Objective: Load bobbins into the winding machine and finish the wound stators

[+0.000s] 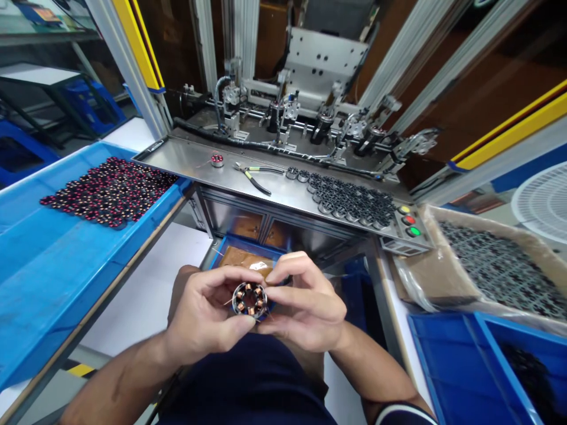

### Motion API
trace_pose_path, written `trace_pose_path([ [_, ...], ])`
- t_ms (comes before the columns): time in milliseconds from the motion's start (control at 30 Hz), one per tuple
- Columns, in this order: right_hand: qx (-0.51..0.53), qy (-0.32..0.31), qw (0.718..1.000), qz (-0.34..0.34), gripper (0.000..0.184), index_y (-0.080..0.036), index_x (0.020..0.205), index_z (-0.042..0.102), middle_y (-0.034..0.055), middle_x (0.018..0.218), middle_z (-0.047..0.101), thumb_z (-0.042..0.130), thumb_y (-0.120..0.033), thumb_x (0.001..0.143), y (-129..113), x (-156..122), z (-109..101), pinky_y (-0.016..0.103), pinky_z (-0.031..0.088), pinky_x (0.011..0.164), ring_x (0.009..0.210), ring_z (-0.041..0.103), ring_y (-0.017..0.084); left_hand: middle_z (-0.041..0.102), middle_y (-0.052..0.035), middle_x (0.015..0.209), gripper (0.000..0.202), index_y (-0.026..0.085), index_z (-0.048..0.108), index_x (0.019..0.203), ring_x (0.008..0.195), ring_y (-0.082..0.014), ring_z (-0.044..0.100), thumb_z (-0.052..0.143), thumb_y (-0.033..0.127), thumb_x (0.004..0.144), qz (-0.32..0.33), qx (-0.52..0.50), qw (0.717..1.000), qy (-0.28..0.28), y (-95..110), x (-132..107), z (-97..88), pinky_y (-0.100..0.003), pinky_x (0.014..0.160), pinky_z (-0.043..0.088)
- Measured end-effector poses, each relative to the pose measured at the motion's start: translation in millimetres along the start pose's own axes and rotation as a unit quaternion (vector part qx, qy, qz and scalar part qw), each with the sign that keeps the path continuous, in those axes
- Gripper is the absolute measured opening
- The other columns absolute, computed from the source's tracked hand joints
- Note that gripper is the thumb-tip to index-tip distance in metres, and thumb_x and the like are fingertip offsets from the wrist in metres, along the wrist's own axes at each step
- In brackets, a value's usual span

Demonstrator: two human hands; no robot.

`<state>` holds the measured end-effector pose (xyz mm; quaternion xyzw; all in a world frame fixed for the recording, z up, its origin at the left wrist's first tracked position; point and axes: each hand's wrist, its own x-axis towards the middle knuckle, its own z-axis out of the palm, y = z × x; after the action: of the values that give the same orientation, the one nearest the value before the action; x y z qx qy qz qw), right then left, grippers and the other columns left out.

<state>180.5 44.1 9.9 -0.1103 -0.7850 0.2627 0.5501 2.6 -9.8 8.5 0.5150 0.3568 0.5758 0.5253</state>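
A copper-wound motor stator [250, 300], a ring with coils facing up, is held above my lap. My left hand [208, 310] grips its left side, thumb along the lower rim and fingers at the upper rim. Fine wire ends stick out at its left and lower right. My right hand [305, 301] is closed at the stator's right edge, fingertips touching the rim; whether it also pinches a wire end is hard to see. On the metal ledge [186, 159] lie another wound stator [217, 160] with red on it and side cutters [254, 177] with black-and-yellow handles.
Several unwound stator cores [349, 198] fill the ledge's right side, beside a button box [411, 224]. At left, a blue tray [35, 248] holds many wound stators [110, 189]. A lined carton [456, 265] of grey parts and blue bins [447, 354] stand right. Machine fixtures [323, 121] rise behind.
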Motion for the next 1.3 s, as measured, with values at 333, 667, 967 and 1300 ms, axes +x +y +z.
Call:
trace_pose_path([
  [333,-0.098,0.022,0.993,-0.060,0.018,-0.020,0.094,0.072,0.0059,0.086,0.066,0.075,-0.016,0.078,-8,-3,1,0.036,0.056,0.068,0.084,0.060,0.018,0.076,-0.0055,0.090,0.036,0.023,0.072,0.105,0.076,-0.0170,0.072,0.079,0.018,0.069,-0.012,-0.007,1.000,-0.003,-3,-1,2.3,-0.022,0.068,0.059],
  [667,-0.144,0.122,0.982,0.008,0.030,-0.020,0.114,0.065,0.0064,0.082,0.068,0.061,-0.009,0.086,-25,-7,23,0.034,0.057,0.061,0.072,0.065,0.017,0.071,-0.0084,0.106,0.052,0.020,0.067,0.115,0.101,-0.0200,0.066,0.078,0.006,0.066,0.237,0.130,0.959,0.085,-12,0,8.1,-0.030,0.087,0.058],
  [967,-0.055,0.209,0.969,0.122,0.012,-0.019,0.087,0.062,0.0031,0.071,0.059,0.054,-0.010,0.087,-20,-7,47,0.030,0.052,0.060,0.067,0.059,0.016,0.067,-0.0064,0.118,0.053,0.025,0.063,0.112,0.105,-0.0195,0.067,0.080,0.003,0.067,0.187,0.058,0.974,0.114,-18,0,14.6,-0.027,0.084,0.059],
  [1300,-0.091,0.121,0.985,0.084,0.010,-0.018,0.089,0.061,0.0052,0.077,0.063,0.054,-0.012,0.089,-13,-4,24,0.029,0.055,0.061,0.070,0.062,0.016,0.067,-0.0084,0.095,0.046,0.021,0.059,0.122,0.079,-0.0184,0.066,0.069,0.043,0.083,-0.017,-0.010,0.993,-0.113,-22,0,-15.9,-0.027,0.069,0.057],
])
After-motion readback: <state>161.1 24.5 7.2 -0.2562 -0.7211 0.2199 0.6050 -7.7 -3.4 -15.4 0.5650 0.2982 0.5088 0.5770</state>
